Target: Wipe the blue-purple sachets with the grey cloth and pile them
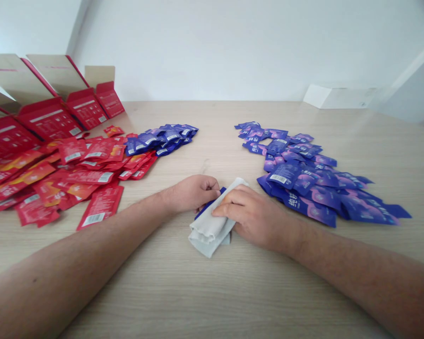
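Observation:
My left hand (197, 192) is closed on the upper left edge of a dark blue sachet (205, 209), in front of me at the middle of the table. A folded whitish cloth (212, 225) lies over most of that sachet and hides it. Fingers bent, my right hand (250, 214) grips the cloth and presses it against the sachet. To the right of my hands spreads a loose heap of blue-purple sachets (304, 176). A smaller pile of blue sachets (166, 138) lies beyond my left hand.
Many red sachets (88, 160) are heaped at the left, beside my left forearm. Behind them stand several red cartons (51, 117) with raised flaps. A white box (339, 96) sits at the back right of the wooden table (212, 301), near the wall.

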Motion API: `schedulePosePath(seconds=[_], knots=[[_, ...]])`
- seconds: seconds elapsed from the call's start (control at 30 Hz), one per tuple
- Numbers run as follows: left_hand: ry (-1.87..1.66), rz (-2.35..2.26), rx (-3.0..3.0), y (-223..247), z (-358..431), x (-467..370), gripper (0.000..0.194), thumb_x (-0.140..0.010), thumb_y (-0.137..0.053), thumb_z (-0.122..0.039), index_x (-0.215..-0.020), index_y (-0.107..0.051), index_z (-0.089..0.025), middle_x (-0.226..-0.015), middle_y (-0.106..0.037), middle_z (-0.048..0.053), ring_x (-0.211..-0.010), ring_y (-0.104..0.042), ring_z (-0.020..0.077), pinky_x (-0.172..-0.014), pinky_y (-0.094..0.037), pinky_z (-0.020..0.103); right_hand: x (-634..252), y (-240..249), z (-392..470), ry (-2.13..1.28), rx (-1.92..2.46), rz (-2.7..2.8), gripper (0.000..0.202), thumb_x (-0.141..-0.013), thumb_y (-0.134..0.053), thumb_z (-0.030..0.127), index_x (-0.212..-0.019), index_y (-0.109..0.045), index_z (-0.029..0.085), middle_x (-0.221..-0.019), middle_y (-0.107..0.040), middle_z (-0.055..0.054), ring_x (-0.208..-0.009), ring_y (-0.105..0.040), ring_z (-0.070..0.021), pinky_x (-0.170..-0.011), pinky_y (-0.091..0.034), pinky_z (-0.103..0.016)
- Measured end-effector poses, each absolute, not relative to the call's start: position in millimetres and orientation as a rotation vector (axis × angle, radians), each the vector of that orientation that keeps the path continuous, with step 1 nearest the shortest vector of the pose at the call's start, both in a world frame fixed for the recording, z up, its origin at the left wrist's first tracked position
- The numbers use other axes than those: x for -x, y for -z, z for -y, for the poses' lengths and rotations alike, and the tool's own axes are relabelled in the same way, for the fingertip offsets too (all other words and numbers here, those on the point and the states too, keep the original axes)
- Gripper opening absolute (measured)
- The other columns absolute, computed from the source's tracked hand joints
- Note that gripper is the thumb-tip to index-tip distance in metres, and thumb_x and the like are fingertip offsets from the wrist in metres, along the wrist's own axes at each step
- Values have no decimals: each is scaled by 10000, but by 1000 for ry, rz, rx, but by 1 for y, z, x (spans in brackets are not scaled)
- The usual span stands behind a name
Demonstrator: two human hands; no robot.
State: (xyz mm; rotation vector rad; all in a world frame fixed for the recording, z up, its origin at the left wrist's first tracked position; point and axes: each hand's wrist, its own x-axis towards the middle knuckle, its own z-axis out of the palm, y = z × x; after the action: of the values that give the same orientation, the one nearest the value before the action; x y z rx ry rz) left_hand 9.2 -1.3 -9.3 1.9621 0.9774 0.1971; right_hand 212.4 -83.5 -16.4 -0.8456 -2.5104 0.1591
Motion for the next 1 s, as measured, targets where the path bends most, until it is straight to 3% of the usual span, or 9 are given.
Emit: schedulePosePath(seconds=[1.0], knots=[[-204, -990, -1974, 10, 1, -9, 212, -877, -504, -395, -835, -580, -202, -556, -544, -52, -438, -523, 94, -375, -378, 177, -214, 18, 82, -146, 943, 2474, 332, -848, -592, 68, -1144, -663, 199, -1053, -650, -69, -1023, -547, -232, -933, -458, -403]])
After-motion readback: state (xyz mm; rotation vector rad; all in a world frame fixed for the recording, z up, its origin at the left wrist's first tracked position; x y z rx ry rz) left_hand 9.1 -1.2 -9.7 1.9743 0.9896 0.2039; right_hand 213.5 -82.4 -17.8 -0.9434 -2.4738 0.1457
